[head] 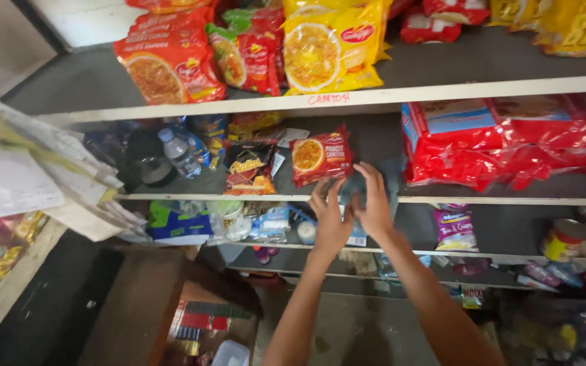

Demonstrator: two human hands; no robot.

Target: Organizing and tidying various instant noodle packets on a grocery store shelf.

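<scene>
Reaching to the shelf edge (pixel 442 200), left hand (pixel 330 220) and right hand (pixel 374 203) together hold a blurred dark packet (pixel 351 188); each grip closed around it.

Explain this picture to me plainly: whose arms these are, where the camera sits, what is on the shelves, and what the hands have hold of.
There is no machine here. A person wears a camera on the head, so you look down their own bare arms at shop shelves. The left hand and right hand meet at the edge of the middle shelf, around a dark, blurred item I cannot identify. Just beside them stands a small red noodle packet, with a dark snack bag and a plastic bottle further left. The top shelf carries large red and yellow noodle packs. To the right lie red wrapped bundles.
</scene>
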